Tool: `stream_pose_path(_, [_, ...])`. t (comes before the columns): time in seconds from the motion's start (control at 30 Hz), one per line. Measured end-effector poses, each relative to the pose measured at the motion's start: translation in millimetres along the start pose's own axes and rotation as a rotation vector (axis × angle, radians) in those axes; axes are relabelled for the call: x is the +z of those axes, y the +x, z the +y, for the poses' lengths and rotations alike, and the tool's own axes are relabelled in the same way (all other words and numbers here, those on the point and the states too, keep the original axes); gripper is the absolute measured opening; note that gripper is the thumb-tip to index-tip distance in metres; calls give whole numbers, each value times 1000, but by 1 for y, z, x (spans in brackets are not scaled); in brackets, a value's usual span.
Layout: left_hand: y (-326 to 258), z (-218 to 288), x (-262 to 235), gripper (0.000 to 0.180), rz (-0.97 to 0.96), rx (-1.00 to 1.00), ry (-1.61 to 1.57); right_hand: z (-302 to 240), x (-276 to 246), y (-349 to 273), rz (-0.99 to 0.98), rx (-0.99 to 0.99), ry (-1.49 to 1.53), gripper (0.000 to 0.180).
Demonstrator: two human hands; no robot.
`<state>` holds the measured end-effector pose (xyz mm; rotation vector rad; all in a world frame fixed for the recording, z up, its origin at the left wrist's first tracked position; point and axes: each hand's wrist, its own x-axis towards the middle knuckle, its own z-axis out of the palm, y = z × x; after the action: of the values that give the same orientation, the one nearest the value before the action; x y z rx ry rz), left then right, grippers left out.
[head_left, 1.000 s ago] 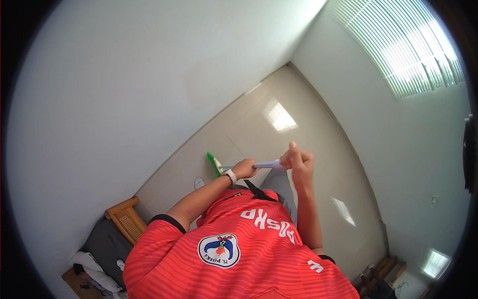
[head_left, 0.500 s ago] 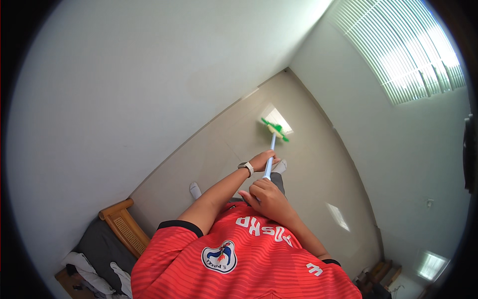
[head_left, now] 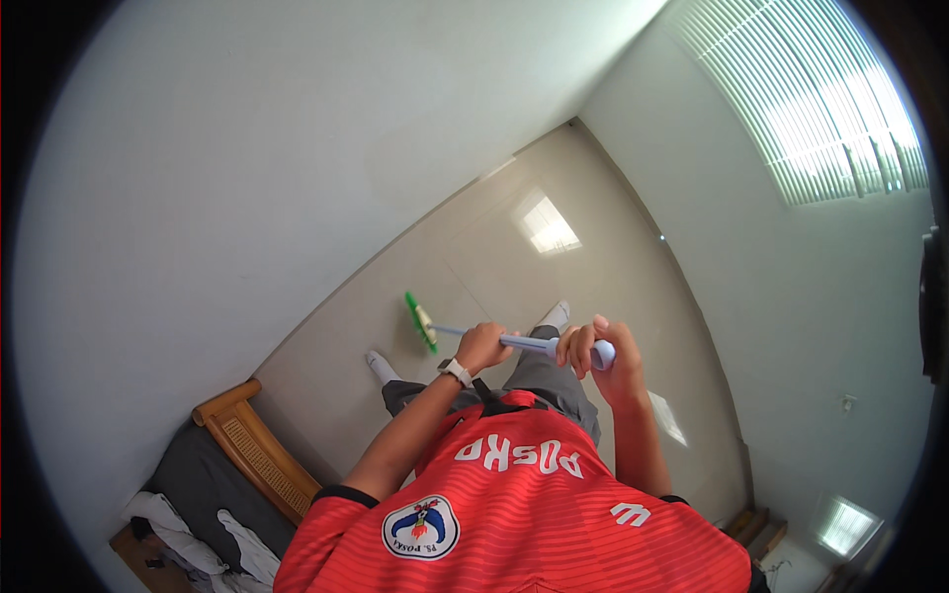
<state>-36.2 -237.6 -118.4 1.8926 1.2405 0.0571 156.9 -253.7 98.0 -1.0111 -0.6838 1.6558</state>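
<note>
A long-handled floor mop [head_left: 529, 344] with a pale blue pole lies across in front of me. Its narrow head [head_left: 422, 323], green with a cream part, is on the floor to the left, slightly blurred. My left hand [head_left: 483, 347], with a white-banded watch on the wrist, is closed round the middle of the pole. Near the rounded top end, my right hand [head_left: 604, 358] grips the pole with bent fingers, thumb side raised. My feet in white socks stand apart on either side of the pole.
Glossy beige tiles [head_left: 494, 237] form the floor between a white wall [head_left: 247, 178] on the left and another on the right. A wooden bed frame [head_left: 259, 450] with dark bedding and white cloth stands lower left. Window blinds [head_left: 806, 94] hang upper right.
The mop head has swung from ahead of me round to the left, nearer my left foot. My right hand has moved right and forward with the pole's top end; my left has shifted slightly back left.
</note>
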Motion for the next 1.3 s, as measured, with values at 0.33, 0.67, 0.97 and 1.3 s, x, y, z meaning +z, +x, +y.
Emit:
stream_pose_path(0.33, [-3,-66,33,53,84,88,-53,82,60,-14,-332,-120,-915,37])
stream_pose_path(0.67, [80,8,13,47,155,392,-273,46,71,-18,-311,-333,-1124,35])
stream_pose_path(0.97, [-16,5,-38,45,146,164,-190,-4,45,-34,-297,-219,-544,37])
stream_pose_path(1.3, [-78,-84,15,32,429,70,-303,72,50,-4,-333,-67,-522,42])
